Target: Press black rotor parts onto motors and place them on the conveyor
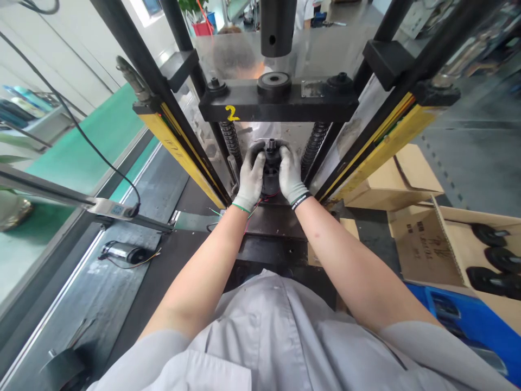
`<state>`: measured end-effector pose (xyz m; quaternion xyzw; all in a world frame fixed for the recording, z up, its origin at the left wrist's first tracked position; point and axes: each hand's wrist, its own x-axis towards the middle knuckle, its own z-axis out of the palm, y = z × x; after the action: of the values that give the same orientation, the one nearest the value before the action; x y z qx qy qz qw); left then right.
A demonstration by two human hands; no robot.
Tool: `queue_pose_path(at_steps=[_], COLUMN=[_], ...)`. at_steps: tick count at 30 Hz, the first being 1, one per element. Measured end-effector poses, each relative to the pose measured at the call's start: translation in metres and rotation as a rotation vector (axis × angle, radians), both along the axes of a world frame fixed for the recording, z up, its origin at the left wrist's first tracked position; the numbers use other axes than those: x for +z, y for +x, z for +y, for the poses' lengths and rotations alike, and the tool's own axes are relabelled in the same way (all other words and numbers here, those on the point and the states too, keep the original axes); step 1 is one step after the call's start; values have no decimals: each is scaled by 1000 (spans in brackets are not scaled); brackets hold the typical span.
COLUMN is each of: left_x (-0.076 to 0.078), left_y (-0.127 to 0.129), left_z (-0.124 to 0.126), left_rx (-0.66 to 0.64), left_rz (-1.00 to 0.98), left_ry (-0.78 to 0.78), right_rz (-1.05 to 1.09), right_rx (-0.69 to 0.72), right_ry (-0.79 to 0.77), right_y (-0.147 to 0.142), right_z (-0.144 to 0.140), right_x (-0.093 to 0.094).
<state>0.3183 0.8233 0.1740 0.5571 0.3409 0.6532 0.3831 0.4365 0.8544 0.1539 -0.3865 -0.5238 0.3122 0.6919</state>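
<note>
Both my hands wear pale work gloves and reach in under the black crossbar [280,108] of a press. My left hand [253,171] and my right hand [290,169] curl around opposite sides of a black round part with a short upright hub [272,145]. It sits at the top of a dark motor body [269,182], which stands upright on the press base. Thin coloured wires trail from the motor toward the left. My palms and some fingertips hide the sides of the part.
Yellow-faced guards [183,157] flank the press, and a dark ram [278,27] hangs above. A motor [124,252] with loose wires lies on the conveyor [81,304] at left. At right stand a cardboard box [431,250] holding black discs with shafts and a blue bin [419,296].
</note>
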Motion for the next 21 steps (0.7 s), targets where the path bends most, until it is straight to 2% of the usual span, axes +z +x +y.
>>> queue_pose_path(at_steps=[6, 13, 17, 19, 21], left_x=[-4, -16, -10, -3, -4], left_y=[5, 9, 11, 9, -1], left_z=[6, 11, 15, 6, -20], left_rx=[27, 106, 91, 87, 127], left_rz=[-10, -8, 14, 39, 84], left_ry=[25, 0, 7, 33, 43], right_rz=[-21, -82, -65, -113, -201], right_rx=[3, -36, -55, -60, -95], right_ry=[53, 81, 67, 33, 2], right_y=[-2, -10, -9, -4, 0], right_z=[-2, -9, -4, -12, -37], right_x=[-1, 3, 4, 10, 18])
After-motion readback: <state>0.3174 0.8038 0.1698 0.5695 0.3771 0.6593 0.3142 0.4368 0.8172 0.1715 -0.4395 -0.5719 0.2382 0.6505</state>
